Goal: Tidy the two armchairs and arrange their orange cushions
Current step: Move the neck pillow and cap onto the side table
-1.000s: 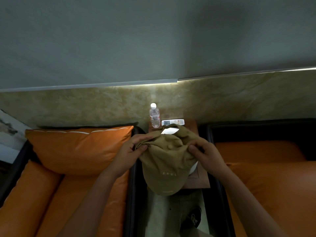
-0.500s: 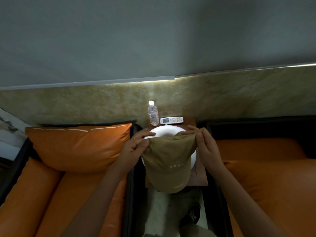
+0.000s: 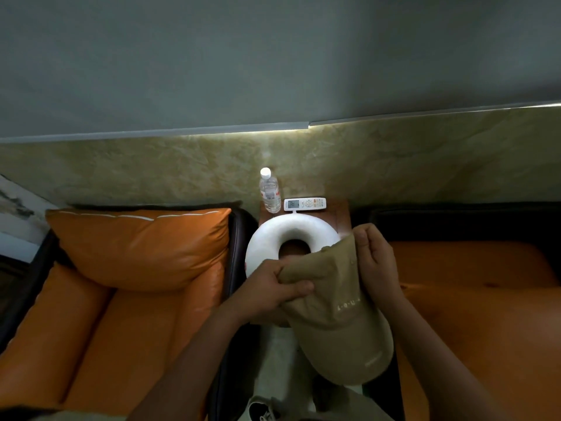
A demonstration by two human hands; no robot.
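Note:
A tan cap (image 3: 337, 311) hangs over the gap between two armchairs, its brim pointing down toward me. My left hand (image 3: 270, 294) grips the cap's left edge, and my right hand (image 3: 375, 262) holds its right edge with curled fingers. The left armchair (image 3: 100, 338) carries an orange cushion (image 3: 142, 247) leaning against its back. On the right armchair (image 3: 473, 259) an orange cushion (image 3: 491, 344) lies flat on the seat. Part of the cap covers the front of a white ring-shaped pillow (image 3: 291, 232).
A small wooden side table (image 3: 341, 214) stands between the chairs against the marbled wall. It bears the white ring pillow, a clear water bottle (image 3: 269, 192) and a white remote control (image 3: 305, 204). A shoe (image 3: 264, 410) shows on the floor below.
Both hands have drawn the cap toward me and to the right, uncovering most of the white ring pillow. The view has tipped slightly closer.

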